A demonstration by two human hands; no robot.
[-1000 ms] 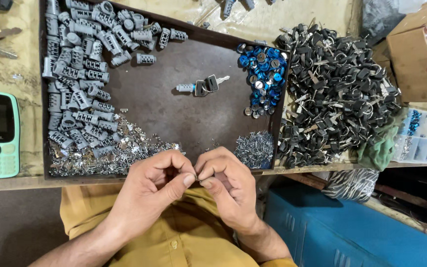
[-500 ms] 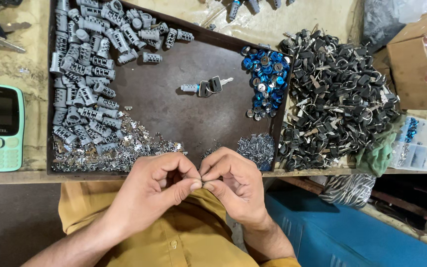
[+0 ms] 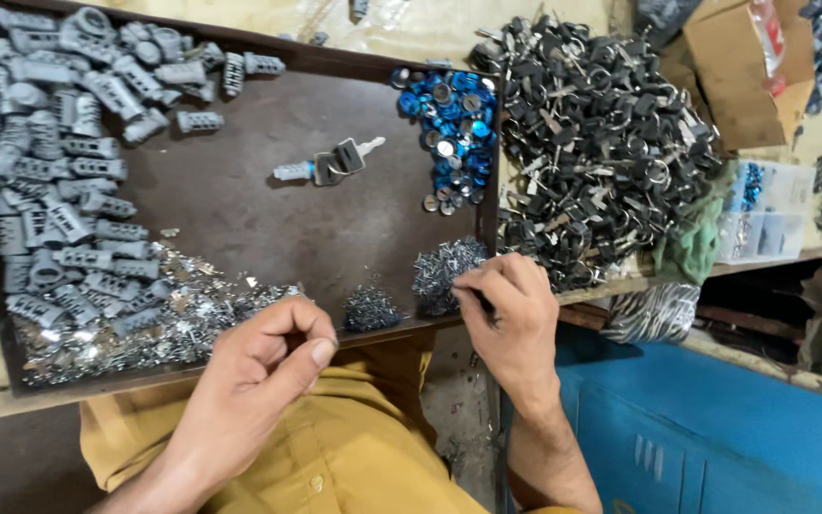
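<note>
The right hand [image 3: 511,309] reaches to the front edge of the dark tray [image 3: 240,228] on the desk [image 3: 430,38], its fingertips pressed together in a pinch at the heap of small metal pins [image 3: 444,266]; what it pinches is too small to make out. The heap lies directly under those fingertips, touching them. A second, smaller heap of pins [image 3: 371,306] sits just left of it, between the two hands.

The left hand [image 3: 264,366] hangs over the lap in front of the tray, fingers curled with the thumb against the forefinger; whether it holds anything cannot be told.

One assembled lock cylinder with a black key [image 3: 327,164] lies alone mid-tray, well apart from both hands, its long axis running left to right and slightly upward, key end pointing right.

Grey lock bodies [image 3: 59,181], too many to count, fill the tray's left side, with shiny metal bits [image 3: 173,309] below them. Blue caps [image 3: 451,119] pile at the right rim, and a mound of black keys [image 3: 592,143] lies beyond.
</note>
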